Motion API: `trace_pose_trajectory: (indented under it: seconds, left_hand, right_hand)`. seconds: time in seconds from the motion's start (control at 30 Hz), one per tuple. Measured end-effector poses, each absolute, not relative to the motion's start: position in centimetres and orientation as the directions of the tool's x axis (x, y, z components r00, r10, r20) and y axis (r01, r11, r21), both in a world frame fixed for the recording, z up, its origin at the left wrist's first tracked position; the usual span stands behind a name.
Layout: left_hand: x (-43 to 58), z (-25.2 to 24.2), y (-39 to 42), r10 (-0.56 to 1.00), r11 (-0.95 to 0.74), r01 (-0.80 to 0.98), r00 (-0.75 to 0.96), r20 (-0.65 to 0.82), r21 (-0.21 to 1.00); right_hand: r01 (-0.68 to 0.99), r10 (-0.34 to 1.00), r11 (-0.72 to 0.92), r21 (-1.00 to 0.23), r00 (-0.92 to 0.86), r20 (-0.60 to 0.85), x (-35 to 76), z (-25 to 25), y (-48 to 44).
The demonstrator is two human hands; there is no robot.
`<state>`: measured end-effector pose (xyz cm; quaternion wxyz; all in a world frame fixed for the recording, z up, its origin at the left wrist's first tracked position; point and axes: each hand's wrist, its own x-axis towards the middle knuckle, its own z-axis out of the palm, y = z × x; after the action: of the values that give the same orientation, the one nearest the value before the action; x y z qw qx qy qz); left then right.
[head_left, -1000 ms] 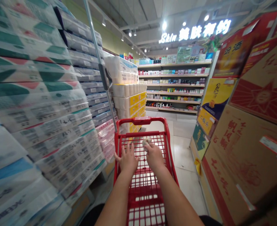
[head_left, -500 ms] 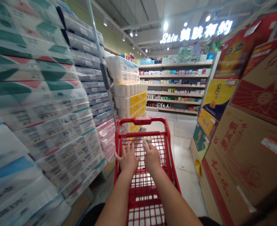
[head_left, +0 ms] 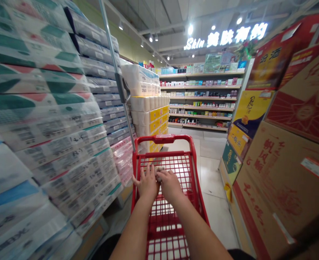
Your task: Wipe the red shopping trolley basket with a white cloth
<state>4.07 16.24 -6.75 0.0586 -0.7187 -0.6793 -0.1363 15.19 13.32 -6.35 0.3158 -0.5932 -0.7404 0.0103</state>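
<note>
A red shopping cart [head_left: 194, 173] with a grid panel stands directly before me. My left hand [head_left: 147, 183] lies palm down over the grid, its fingers spread and holding nothing. My right hand [head_left: 170, 185] is closed on a crumpled pale cloth [head_left: 160, 169], only partly visible above the fingers. The cloth is right beside my left hand's index finger; whether it touches that finger or the grid below I cannot tell.
Tall stacks of wrapped tissue packs [head_left: 67, 130] line the left side, with toilet roll packs [head_left: 145, 104] further on. Drink cartons [head_left: 278, 180] are piled at the right. Shelves of small boxes and bottles [head_left: 202, 97] stand beyond the tiled floor [head_left: 210, 169]. A metal pole [head_left: 112, 47] rises at the cart's left.
My right hand has moved left with the cloth, from the middle of the grid to beside my left hand. The left hand and the cart have stayed in place.
</note>
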Motion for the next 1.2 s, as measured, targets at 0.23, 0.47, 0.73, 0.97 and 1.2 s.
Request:
trace_pose_trajectory:
  seconds: [0.23, 0.47, 0.73, 0.97, 1.2]
  left_hand:
    - [4.0, -6.8, 16.3, 0.96, -0.094, 0.991, 0.065, 0.273, 0.094]
    - [4.0, -6.7, 16.3, 0.962, -0.092, 0.992, 0.066, 0.263, 0.088]
    - [4.1, -6.9, 16.4, 0.961, -0.097, 0.99, 0.065, 0.269, 0.105]
    - [3.9, -6.8, 16.2, 0.96, -0.089, 0.992, 0.062, 0.274, 0.086]
    - [3.6, -7.0, 16.2, 0.962, -0.082, 0.993, 0.056, 0.267, 0.087]
  right_hand:
    - [0.895, 0.887, 0.128, -0.427, 0.09, 0.454, 16.1, -6.4, 13.6]
    - [0.908, 0.883, 0.011, -0.419, 0.188, 0.431, 16.6, -6.1, 13.5]
    - [0.93, 0.892, 0.018, -0.367, 0.151, 0.427, 17.3, -5.9, 13.4]
    - [0.906, 0.887, 0.148, -0.396, 0.055, 0.458, 16.3, -6.3, 13.5]
    - [0.916, 0.872, -0.006, -0.402, 0.201, 0.446, 16.6, -6.0, 13.4]
